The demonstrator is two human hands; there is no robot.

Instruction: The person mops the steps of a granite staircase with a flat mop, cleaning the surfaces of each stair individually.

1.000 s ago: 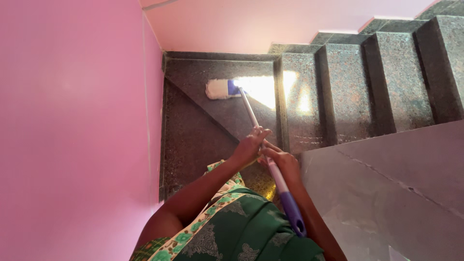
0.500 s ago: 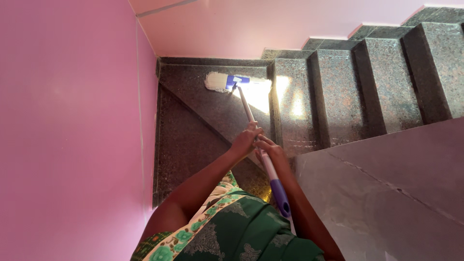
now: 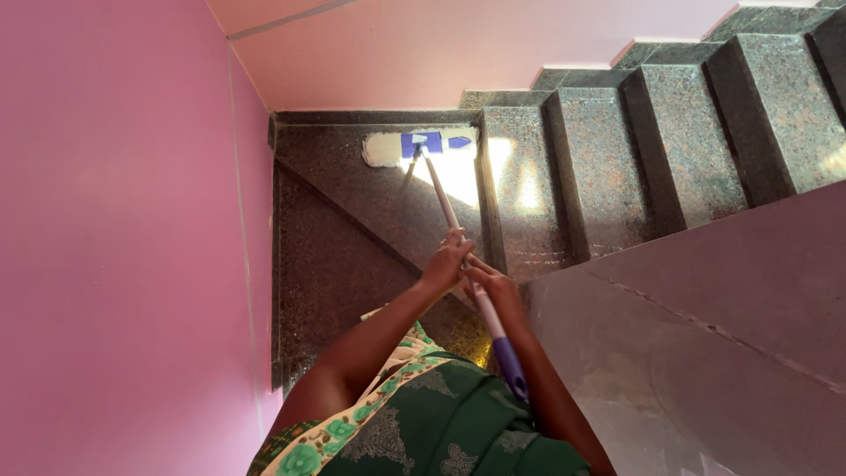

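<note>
Both hands wrapped round a mop handle (image 3: pixel 451 218) at centre frame: left hand (image 3: pixel 447 263) higher on the pole, right hand (image 3: pixel 493 288) just below and touching it, fingers of each clamped on the shaft. Thin, pale, round pole, ending in a purple grip (image 3: pixel 511 368) at lower centre, its tip hidden behind green patterned clothing (image 3: pixel 441 432). Flat mop head (image 3: pixel 419 147) in the upper middle, a white fluffy pad under a blue plastic plate, pressed to the landing (image 3: pixel 352 176) near the far wall. Right end of the pad washed out by a bright glare. Dark speckled polished stone on landing and steps (image 3: pixel 634 132), rising toward upper right. Smooth pink wall (image 3: pixel 115 238) filling the left. Grey slab (image 3: pixel 705 353) at lower right, cut off by the frame.
</note>
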